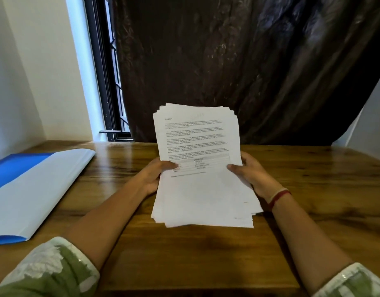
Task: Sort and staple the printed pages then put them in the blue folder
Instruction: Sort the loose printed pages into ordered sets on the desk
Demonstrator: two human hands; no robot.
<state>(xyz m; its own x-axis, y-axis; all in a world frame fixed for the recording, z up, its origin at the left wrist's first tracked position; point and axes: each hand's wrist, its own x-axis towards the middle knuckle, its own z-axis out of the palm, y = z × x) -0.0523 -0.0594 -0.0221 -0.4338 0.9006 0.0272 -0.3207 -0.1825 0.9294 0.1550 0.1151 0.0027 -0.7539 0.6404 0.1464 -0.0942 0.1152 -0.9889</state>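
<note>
wooden table (184,254) under a dark curtain (227,61): loose pages held up in both hands, folder off to the left.
pages (197,189) sit mid-table as an uneven stack tipped up toward the person, long axis running from the near edge toward the far edge, lower corners fanned out; whether the low end touches the wood i cannot tell. left hand (154,174) grips the stack's left long side, thumb curled over the printed face, and right hand (251,174) grips the right side the same way, with both forearms reaching in from the near edge about evenly. blue folder (34,189) lies flat at the table's left edge, slanting from the near left corner toward the far edge, well apart from the pages and nearer the left hand. judging by the ragged edges, sorting is not yet done; no stapler shows.
</note>
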